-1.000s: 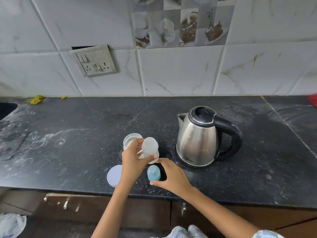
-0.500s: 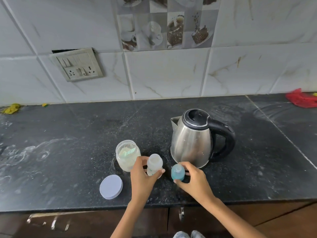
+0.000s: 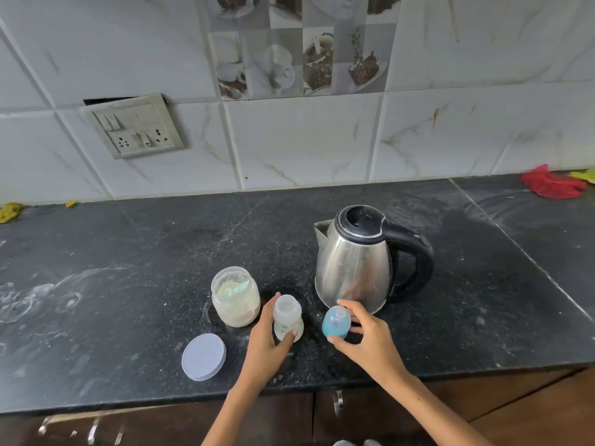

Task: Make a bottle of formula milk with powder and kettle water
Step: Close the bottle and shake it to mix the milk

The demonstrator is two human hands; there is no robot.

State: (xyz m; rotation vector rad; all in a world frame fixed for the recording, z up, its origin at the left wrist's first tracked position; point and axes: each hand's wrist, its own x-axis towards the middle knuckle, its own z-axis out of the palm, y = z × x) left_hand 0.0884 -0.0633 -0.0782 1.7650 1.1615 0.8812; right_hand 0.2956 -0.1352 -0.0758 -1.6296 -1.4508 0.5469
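Two hands at the counter (image 3: 128, 317) front edge: left hand (image 3: 264, 346) wrapped around the open baby bottle (image 3: 287, 320), upright on the counter; right hand (image 3: 367, 339) pinching the blue bottle cap (image 3: 335, 323) just right of it. Powder jar (image 3: 235, 296) sits just left of the bottle, its lid (image 3: 203, 356) off in front, steel kettle (image 3: 357, 262) behind the cap
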